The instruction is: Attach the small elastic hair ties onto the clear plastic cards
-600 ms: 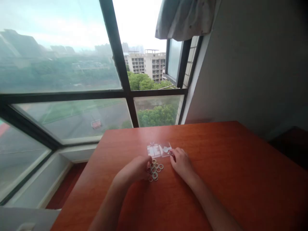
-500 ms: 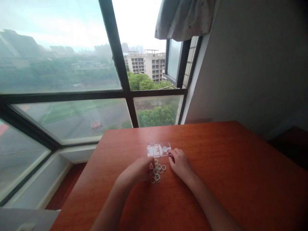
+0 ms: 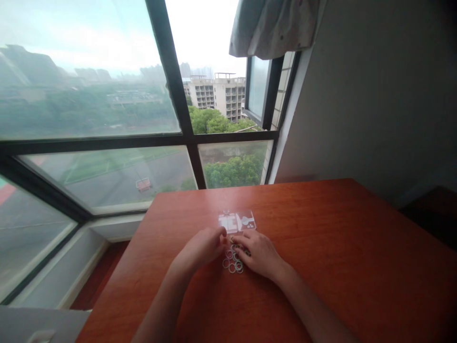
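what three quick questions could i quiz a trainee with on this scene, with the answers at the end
1. True or false: the fingers of the right hand are over the rings.

2. Multiple choice: what lies on the table just beyond the rings?
A) a mug
B) a clear flat case
C) a pair of scissors

3. Short answer: what hangs at the top right of the window?

Key:
1. True.
2. B; it lies open, its two halves side by side.
3. A pale greyish curtain.
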{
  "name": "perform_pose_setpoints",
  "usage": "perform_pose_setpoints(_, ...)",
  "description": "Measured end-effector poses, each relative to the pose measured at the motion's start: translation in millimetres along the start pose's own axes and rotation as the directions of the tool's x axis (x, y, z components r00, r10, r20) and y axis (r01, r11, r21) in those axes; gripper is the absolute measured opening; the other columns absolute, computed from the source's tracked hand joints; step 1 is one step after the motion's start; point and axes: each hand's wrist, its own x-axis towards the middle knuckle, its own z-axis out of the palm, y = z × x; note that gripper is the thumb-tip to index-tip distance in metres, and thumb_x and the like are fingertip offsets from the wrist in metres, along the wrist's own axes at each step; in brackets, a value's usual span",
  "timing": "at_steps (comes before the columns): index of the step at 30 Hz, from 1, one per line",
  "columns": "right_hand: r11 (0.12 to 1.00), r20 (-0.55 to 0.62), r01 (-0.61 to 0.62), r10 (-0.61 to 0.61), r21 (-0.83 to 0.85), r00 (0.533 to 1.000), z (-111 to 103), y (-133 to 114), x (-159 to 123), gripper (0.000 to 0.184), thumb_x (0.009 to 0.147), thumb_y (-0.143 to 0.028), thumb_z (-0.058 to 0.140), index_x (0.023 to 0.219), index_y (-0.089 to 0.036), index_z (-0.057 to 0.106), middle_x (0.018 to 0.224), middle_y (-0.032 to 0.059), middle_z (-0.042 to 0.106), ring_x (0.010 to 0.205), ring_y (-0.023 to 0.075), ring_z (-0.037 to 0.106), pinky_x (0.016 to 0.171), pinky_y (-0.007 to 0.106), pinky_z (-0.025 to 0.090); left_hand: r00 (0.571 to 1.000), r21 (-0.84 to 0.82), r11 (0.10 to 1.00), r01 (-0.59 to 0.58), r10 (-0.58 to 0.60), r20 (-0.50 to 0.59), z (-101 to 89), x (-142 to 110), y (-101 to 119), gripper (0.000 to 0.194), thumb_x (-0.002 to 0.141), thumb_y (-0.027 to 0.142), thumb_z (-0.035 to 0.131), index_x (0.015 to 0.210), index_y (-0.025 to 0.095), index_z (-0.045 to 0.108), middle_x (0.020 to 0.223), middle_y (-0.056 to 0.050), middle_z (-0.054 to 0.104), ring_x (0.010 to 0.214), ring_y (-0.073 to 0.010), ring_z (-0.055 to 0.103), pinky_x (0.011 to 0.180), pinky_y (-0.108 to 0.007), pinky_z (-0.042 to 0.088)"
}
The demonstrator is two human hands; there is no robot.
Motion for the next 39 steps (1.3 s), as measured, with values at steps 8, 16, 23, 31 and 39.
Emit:
perform_pose_setpoints(8, 0.999, 0.028, 0.028, -0.028, 0.016, 0.999, -5, 1, -1, 0.012, 0.084, -0.024, 0.060, 0.091, -0.025, 0.069, 0.084, 0.0017, 0.065, 0.081, 0.0167, 0.058, 0.074, 0.025, 0.044, 0.998, 0.011, 0.999, -0.033, 0.033, -0.059, 6.5, 6, -3, 0.017, 0.079, 0.020, 0.050, 0.090, 0.018, 0.062, 0.079, -0.003, 0.068, 0.068, -0.0147, 0.058, 0.059, -0.021, 0.035)
perform_pose_setpoints(16, 0.993, 0.002, -0.041, 0.041, 0.110, 0.999, -16, 15, -4, 0.021, 0.081, -0.017, 0.057, 0.099, -0.023, 0.068, 0.094, 0.0031, 0.069, 0.085, 0.0176, 0.062, 0.076, 0.026, 0.044, 0.994, 0.060, 0.998, 0.004, 0.003, -0.110, -3.0, 1, -11, 0.023, 0.080, 0.022, 0.048, 0.093, 0.019, 0.067, 0.087, -0.006, 0.069, 0.071, -0.0168, 0.060, 0.063, -0.024, 0.038)
perform_pose_setpoints(23, 0.995, 0.137, -0.061, 0.050, 0.076, 0.989, -25, 12, -8, 0.018, 0.076, -0.018, 0.058, 0.090, -0.026, 0.067, 0.074, -0.0029, 0.067, 0.063, 0.0131, 0.056, 0.058, 0.021, 0.034, 1.000, 0.127, 0.992, 0.027, -0.027, -0.001, -1.0, -3, -8, 0.015, 0.073, 0.017, 0.051, 0.078, 0.019, 0.065, 0.075, -0.005, 0.067, 0.063, -0.0166, 0.057, 0.057, -0.024, 0.034)
perform_pose_setpoints(31, 0.996, 0.110, -0.075, 0.069, 0.057, 0.992, -17, 10, -6, 0.014, 0.080, -0.017, 0.055, 0.082, -0.024, 0.067, 0.078, -0.0009, 0.069, 0.070, 0.0139, 0.058, 0.062, 0.022, 0.033, 0.992, -0.038, 0.994, -0.102, 0.105, 0.067, 16.2, 1, 8, 0.015, 0.071, 0.015, 0.054, 0.082, 0.018, 0.063, 0.080, -0.002, 0.068, 0.066, -0.0132, 0.056, 0.057, -0.021, 0.035)
perform_pose_setpoints(39, 0.990, 0.293, -0.127, 0.103, 0.063, 0.950, -32, 2, -7, 0.036, 0.069, -0.041, 0.072, 0.100, -0.025, 0.064, 0.084, -0.0017, 0.069, 0.068, 0.0147, 0.058, 0.056, 0.022, 0.027, 0.986, -0.134, 0.986, -0.100, 0.116, 0.117, 12.2, -5, 9, 0.047, 0.055, 0.033, 0.078, 0.097, 0.020, 0.061, 0.089, 0.000, 0.069, 0.071, -0.0157, 0.058, 0.058, -0.022, 0.038)
